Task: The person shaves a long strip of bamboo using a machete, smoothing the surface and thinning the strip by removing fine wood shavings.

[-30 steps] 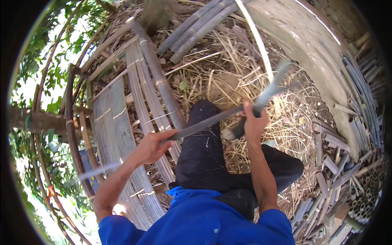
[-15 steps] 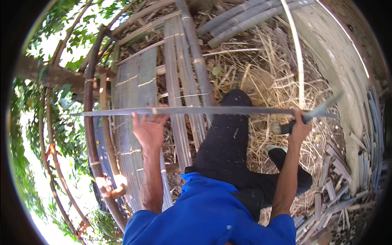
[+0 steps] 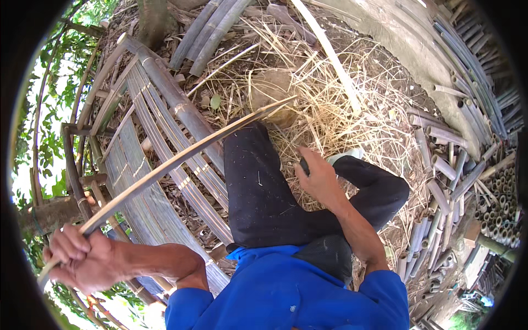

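A long, narrow bamboo strip (image 3: pixel 181 157), pale on one edge and grey on its face, runs slantwise from the lower left to above my knee. My left hand (image 3: pixel 88 256) is closed around it near its lower-left end. The far tip of the strip hangs over the straw. Over my bent leg, my right hand (image 3: pixel 322 179) is closed on a knife (image 3: pixel 304 166); just a small dark piece of it shows between the fingers, and the blade is hidden.
A bamboo slat bench (image 3: pixel 143 181) stands to my left. Dry shavings (image 3: pixel 341 115) cover the ground ahead, with a long pale strip (image 3: pixel 330 49) across them. Cut bamboo pieces (image 3: pixel 440 181) lie piled to my right, beside a low wall (image 3: pixel 396 33).
The bamboo strip has swung from level to slanting. My left hand has moved down and left and closed around it; my right hand has come away from the strip toward my leg.
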Tool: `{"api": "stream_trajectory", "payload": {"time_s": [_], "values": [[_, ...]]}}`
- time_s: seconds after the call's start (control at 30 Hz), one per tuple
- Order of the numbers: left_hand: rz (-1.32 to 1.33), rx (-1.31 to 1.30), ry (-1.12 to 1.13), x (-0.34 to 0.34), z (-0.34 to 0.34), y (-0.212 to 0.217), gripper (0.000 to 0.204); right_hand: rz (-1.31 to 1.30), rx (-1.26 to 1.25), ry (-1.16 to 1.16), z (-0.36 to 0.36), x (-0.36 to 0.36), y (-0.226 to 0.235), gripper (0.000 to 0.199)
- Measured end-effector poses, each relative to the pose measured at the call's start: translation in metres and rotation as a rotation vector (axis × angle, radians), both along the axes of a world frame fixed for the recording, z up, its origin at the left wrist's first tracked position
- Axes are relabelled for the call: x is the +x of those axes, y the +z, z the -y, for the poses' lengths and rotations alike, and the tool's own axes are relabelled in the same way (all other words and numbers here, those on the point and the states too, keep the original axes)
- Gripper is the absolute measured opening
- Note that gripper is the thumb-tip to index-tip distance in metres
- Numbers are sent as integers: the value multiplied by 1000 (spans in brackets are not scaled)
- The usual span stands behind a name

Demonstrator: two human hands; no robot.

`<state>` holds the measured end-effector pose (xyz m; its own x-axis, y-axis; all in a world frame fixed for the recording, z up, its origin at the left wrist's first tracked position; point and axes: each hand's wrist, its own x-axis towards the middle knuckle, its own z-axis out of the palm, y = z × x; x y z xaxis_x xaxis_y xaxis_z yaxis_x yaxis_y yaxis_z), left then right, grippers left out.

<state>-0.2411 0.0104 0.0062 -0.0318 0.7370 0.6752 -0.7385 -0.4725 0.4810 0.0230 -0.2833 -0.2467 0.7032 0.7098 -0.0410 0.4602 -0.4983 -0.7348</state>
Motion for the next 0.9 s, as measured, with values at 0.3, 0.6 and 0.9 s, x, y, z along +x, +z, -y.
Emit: {"api": "stream_trajectory", "payload": {"time_s": [0.3,0.6,0.9], "values": [[-32,133,-242,49,56,11,37,-80,-42,29,-14,-13,-7,42],[-87,67,-63,80,86,-35,41,185,416,154,-56,-33,85,36],[-99,109,-125,82,92,-34,36,203,248,246,-65,-41,91,30]]}}
